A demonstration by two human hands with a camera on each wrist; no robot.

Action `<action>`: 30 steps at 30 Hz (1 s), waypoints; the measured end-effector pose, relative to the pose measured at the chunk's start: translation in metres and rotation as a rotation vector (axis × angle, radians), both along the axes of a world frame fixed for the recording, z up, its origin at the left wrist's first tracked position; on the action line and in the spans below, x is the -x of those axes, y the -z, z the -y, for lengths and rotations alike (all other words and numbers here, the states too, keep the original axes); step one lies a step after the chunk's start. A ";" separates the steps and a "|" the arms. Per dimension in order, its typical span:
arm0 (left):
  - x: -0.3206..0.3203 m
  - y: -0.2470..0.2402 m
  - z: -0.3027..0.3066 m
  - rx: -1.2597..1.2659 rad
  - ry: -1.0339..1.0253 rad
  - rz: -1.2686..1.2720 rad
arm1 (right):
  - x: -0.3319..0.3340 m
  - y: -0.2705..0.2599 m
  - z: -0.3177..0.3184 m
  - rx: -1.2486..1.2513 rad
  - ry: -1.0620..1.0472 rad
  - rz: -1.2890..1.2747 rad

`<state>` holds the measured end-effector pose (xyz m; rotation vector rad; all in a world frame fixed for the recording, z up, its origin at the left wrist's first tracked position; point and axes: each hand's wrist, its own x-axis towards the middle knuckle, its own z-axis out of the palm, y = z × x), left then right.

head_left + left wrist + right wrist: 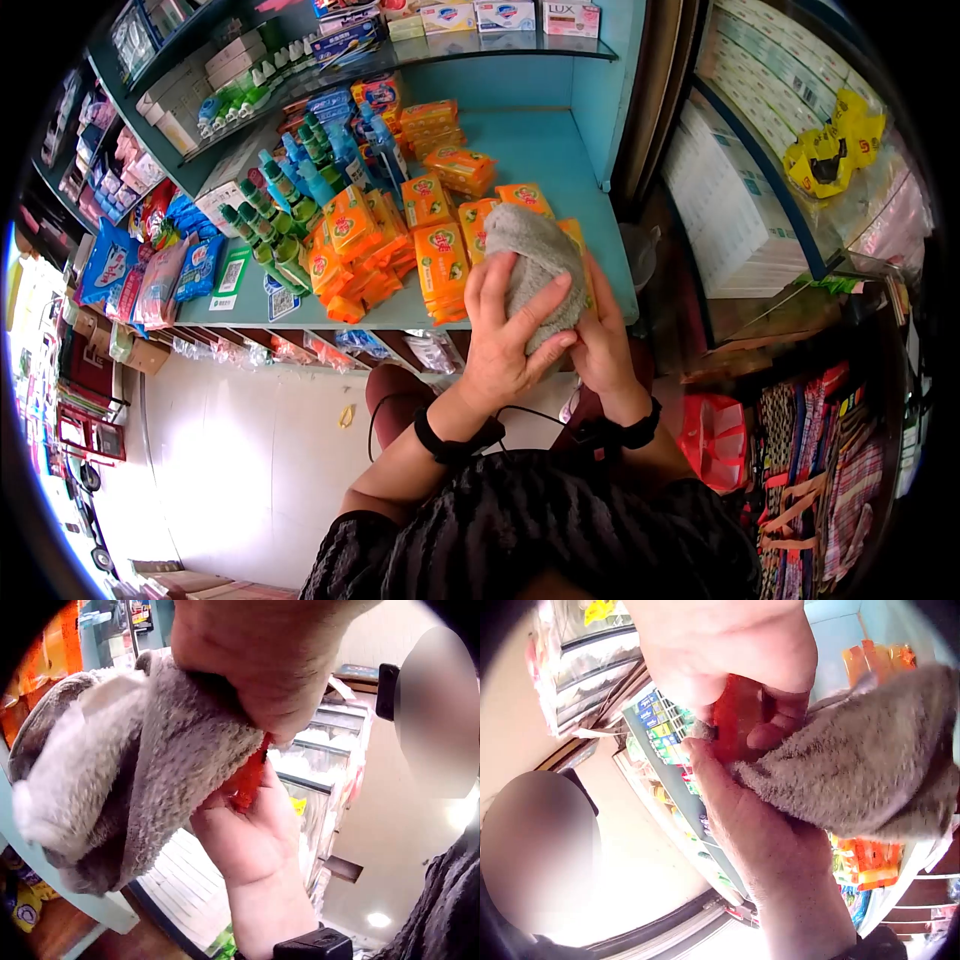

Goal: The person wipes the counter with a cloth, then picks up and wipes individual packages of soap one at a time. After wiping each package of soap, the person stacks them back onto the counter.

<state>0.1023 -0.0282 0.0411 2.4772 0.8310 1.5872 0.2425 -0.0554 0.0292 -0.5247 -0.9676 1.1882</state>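
A bunched grey terry cloth is between the two hands above the counter's front edge. My left hand grips the cloth, its fingers and thumb spread round the near side. My right hand holds an orange-red plastic-wrapped packet, which shows between the hands in both wrist views. In the left wrist view the edge of the cloth lies against the packet. From above, the cloth and left hand hide most of the packet.
Orange soap packs lie in rows and piles on the blue-green counter. Green-capped spray bottles stand to their left, beside bagged goods. A glass-shelved cabinet is at right, and folded checked bags are below it.
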 end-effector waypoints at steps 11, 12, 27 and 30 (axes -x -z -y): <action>0.026 -0.011 -0.008 0.342 0.115 0.338 | -0.002 -0.001 0.016 0.023 -0.051 0.303; 0.028 -0.012 -0.007 0.204 0.094 0.216 | -0.003 -0.001 0.016 0.068 -0.041 0.252; 0.039 -0.029 -0.019 0.829 0.458 0.291 | -0.019 -0.019 0.026 -0.162 -0.052 0.714; 0.048 -0.028 -0.021 1.193 0.656 0.430 | -0.028 -0.018 0.025 -0.147 -0.113 0.762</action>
